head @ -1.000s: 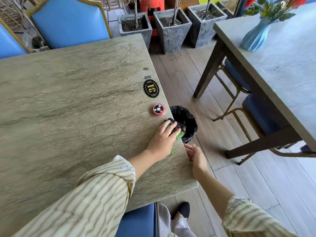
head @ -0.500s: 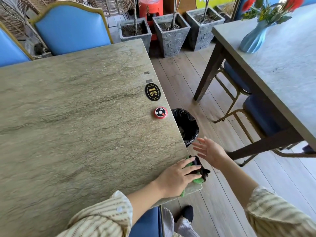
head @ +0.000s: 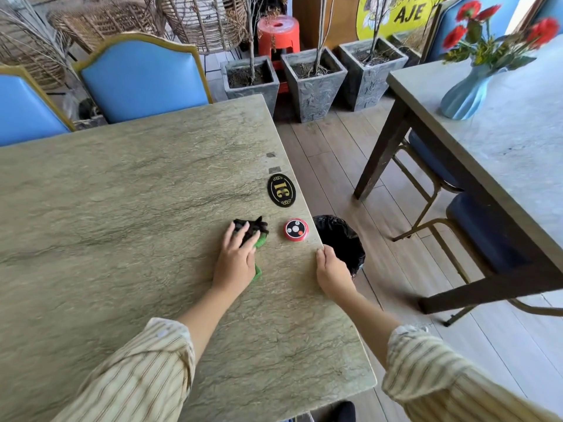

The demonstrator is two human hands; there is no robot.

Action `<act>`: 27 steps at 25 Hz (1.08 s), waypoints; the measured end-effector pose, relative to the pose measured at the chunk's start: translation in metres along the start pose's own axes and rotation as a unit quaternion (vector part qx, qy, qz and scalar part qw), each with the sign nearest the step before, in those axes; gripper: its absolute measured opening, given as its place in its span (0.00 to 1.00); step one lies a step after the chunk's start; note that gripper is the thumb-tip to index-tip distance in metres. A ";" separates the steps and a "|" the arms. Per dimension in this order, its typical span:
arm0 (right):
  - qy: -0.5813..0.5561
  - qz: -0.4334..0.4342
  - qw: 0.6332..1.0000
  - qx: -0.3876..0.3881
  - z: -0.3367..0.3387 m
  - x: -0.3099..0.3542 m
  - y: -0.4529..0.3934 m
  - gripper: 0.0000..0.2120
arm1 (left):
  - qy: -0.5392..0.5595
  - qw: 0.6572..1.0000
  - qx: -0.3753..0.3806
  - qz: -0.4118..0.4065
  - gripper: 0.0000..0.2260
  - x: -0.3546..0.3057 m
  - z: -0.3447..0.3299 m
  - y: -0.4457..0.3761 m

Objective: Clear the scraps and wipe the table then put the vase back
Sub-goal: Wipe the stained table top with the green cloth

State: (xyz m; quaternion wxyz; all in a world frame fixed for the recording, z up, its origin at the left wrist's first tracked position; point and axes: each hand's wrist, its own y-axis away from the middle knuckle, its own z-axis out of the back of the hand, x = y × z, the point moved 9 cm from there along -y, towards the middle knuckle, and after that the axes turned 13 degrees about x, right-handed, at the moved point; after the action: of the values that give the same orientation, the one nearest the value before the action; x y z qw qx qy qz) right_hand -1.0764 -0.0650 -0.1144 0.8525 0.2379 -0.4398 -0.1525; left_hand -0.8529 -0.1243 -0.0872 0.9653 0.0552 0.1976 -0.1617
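Observation:
My left hand presses a green and black cloth flat on the stone-patterned table, a little left of the red call button. The fingers of my right hand curl over the table's right edge, holding nothing else. Below that edge, on the floor, stands a bin lined with a black bag. A blue vase with red flowers stands on the neighbouring table at the right.
A black oval plaque with the number 31 lies near the right edge. Blue chairs stand behind the table. Stone planters and a red stool line the back. Chairs are tucked under the right table.
My left hand slid the cloth from the table's near right corner up and inward, to beside the call button. My right hand came from open in the air to rest on the table edge.

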 end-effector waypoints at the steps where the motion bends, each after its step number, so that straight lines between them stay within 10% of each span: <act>1: 0.022 0.004 1.000 -0.020 -0.001 0.001 0.001 0.15 | 0.005 1.000 0.002 -0.003 0.18 0.002 0.001 -0.009; 16: 0.088 -0.006 0.992 -0.093 0.002 0.002 0.005 0.14 | 0.032 0.999 0.015 -0.026 0.18 -0.026 -0.011 -0.010; 27: -0.146 -0.011 0.987 0.064 -0.003 -0.059 0.034 0.22 | 0.029 1.000 0.004 0.007 0.19 -0.071 -0.036 0.119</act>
State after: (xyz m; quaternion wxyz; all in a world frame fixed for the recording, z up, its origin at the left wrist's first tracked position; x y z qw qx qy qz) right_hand -1.1054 -0.0081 -0.1373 0.7605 0.2719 -0.5656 -0.1668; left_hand -0.8878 0.0144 -0.0871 0.9600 0.0651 0.2245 -0.1540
